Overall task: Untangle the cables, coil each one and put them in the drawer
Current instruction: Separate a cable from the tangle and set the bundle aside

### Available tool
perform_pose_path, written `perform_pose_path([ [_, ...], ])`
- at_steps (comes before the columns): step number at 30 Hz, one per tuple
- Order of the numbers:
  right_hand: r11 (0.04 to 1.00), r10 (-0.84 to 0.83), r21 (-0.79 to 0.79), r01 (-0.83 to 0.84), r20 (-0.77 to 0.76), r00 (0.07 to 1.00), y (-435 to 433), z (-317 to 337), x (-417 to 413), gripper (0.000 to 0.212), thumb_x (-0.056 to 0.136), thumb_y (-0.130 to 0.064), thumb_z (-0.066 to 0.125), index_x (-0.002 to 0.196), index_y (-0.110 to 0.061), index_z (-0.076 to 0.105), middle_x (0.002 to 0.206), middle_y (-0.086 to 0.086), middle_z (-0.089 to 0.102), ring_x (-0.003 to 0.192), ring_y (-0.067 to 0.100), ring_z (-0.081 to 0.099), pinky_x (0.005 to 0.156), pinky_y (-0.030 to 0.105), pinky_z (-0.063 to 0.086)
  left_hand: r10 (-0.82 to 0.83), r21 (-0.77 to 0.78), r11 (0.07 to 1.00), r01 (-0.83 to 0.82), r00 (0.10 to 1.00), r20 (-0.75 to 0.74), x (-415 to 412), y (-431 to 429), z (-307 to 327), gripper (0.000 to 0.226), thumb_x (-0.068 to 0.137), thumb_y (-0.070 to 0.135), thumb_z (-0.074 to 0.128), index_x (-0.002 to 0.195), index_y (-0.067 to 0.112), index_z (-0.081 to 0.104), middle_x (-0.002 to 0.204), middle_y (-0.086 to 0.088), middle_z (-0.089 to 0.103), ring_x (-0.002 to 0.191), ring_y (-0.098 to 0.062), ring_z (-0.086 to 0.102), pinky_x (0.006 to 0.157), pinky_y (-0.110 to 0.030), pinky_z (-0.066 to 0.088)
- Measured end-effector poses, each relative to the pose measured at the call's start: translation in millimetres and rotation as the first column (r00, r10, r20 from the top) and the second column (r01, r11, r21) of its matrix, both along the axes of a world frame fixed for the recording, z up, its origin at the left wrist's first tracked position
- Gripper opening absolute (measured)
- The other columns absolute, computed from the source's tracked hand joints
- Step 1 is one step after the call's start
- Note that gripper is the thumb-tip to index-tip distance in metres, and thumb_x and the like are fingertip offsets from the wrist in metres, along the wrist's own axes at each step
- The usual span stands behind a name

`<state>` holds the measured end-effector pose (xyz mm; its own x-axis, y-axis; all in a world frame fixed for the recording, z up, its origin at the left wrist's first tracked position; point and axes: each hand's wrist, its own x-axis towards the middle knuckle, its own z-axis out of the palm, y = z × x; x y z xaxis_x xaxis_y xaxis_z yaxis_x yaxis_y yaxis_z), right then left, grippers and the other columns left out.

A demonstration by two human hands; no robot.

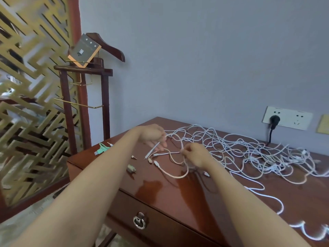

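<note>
Cable tangle [249, 150] is lying on the tabletop [160, 186]: white leads heaped from the middle out to the right end, with a few runs trailing toward the near edge.

Left hand [153, 136] is hovering at the tangle's left edge. Its fingers [161, 145] are curling round a white strand [169, 134]; a long white plug end [151, 152] is hanging below the hand, tip down by the wood.

Right hand [195, 155] is just right of it and nearer the camera. Its fingers [187, 150] are pressing together in a pinch on the pale loop [176, 175], a pinkish-white lead that is curving from the pinch down onto the tabletop between the two hands. Several connector ends are lying under and between the hands, touching the wood.

Drawer [160, 220] is sitting shut in the front face below, ring pull [139, 222] hanging flat.

Green cable [101, 148] is lying apart at the far-left corner. Loose plugs [131, 168] are lying near the left forearm.

Black plug [275, 120] is sitting in the wall socket [288, 118] behind the tangle. Wooden valet stand [83, 86] is standing beside the table's left end, lattice screen [32, 68] left of that.
</note>
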<state>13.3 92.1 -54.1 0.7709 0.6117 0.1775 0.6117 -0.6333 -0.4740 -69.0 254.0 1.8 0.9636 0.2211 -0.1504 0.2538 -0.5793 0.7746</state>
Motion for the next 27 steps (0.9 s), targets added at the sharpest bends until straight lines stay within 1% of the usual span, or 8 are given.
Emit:
perform_pose_path([
  [5,0.943,0.009,0.334,-0.006,-0.007,1.000,-17,29,7,0.027,0.095,-0.021,0.047,0.071,-0.013,0.057,0.075,0.010,0.071,0.067,0.017,0.057,0.069,0.029,0.040,-0.001,-0.391,0.916,0.088,0.976,0.218,20,-25,17,0.025,0.101,0.010,0.034,0.081,0.014,0.049,0.095,-0.005,0.062,0.096,-0.022,0.058,0.086,-0.026,0.046],
  [8,0.837,-0.025,0.544,0.058,-0.067,0.997,-30,47,12,0.025,0.093,-0.017,0.049,0.069,-0.014,0.057,0.060,0.003,0.063,0.051,0.008,0.051,0.062,0.029,0.042,-0.063,-0.436,0.879,0.192,0.954,0.292,31,-51,30,0.034,0.102,0.012,0.025,0.076,0.014,0.046,0.107,-0.009,0.061,0.103,-0.022,0.057,0.088,-0.024,0.045],
  [13,0.687,-0.058,0.706,0.173,-0.184,0.981,-59,68,27,0.027,0.093,-0.017,0.051,0.067,-0.017,0.056,0.067,0.008,0.060,0.063,0.028,0.059,0.061,0.034,0.046,-0.146,-0.442,0.858,0.262,0.949,0.280,42,-94,46,0.034,0.100,0.037,0.032,0.080,0.015,0.046,0.097,-0.005,0.061,0.086,-0.017,0.060,0.083,-0.028,0.046],
  [17,0.633,-0.029,0.749,0.194,-0.227,0.973,-88,73,31,0.024,0.096,-0.013,0.047,0.073,-0.014,0.056,0.067,0.007,0.059,0.050,0.016,0.060,0.044,0.022,0.048,-0.307,-0.188,0.930,0.317,0.948,0.078,46,-113,39,0.045,0.097,0.050,0.024,0.110,0.013,0.047,0.110,-0.008,0.060,0.083,-0.017,0.061,0.077,-0.031,0.046],
  [20,0.562,-0.008,0.783,0.268,-0.318,0.948,-105,73,33,0.026,0.097,-0.011,0.043,0.073,-0.012,0.054,0.063,0.008,0.057,0.037,0.011,0.056,0.039,0.021,0.049,-0.366,-0.030,0.931,0.365,0.925,-0.100,47,-127,26,0.040,0.100,0.041,0.028,0.124,0.013,0.045,0.122,-0.011,0.060,0.080,-0.018,0.062,0.076,-0.030,0.048],
  [23,0.487,0.042,0.796,0.360,-0.433,0.901,-122,68,36,0.027,0.099,-0.008,0.035,0.076,-0.010,0.049,0.056,0.006,0.058,0.036,0.014,0.057,0.041,0.022,0.047,-0.275,0.231,0.938,0.260,0.961,0.036,59,-137,13,0.031,0.098,0.023,0.044,0.126,0.011,0.046,0.118,-0.008,0.056,0.093,-0.018,0.056,0.073,-0.027,0.043],
  [25,0.501,0.069,0.762,0.411,-0.508,0.858,-134,63,36,0.029,0.101,-0.009,0.031,0.078,-0.010,0.048,0.061,0.008,0.057,0.041,0.015,0.059,0.045,0.027,0.049,-0.226,0.360,0.918,0.169,0.967,0.120,68,-139,5,0.041,0.094,0.019,0.053,0.132,0.010,0.041,0.121,-0.008,0.052,0.104,-0.021,0.051,0.080,-0.026,0.038],
  [27,0.516,0.073,0.714,0.473,-0.587,0.806,-145,59,35,0.031,0.101,-0.008,0.029,0.077,-0.008,0.048,0.067,0.010,0.052,0.053,0.022,0.058,0.041,0.030,0.052,-0.234,0.397,0.897,0.194,0.971,0.054,75,-140,-3,0.050,0.093,0.022,0.055,0.137,0.011,0.035,0.133,-0.010,0.047,0.118,-0.025,0.048,0.090,-0.026,0.037],
])
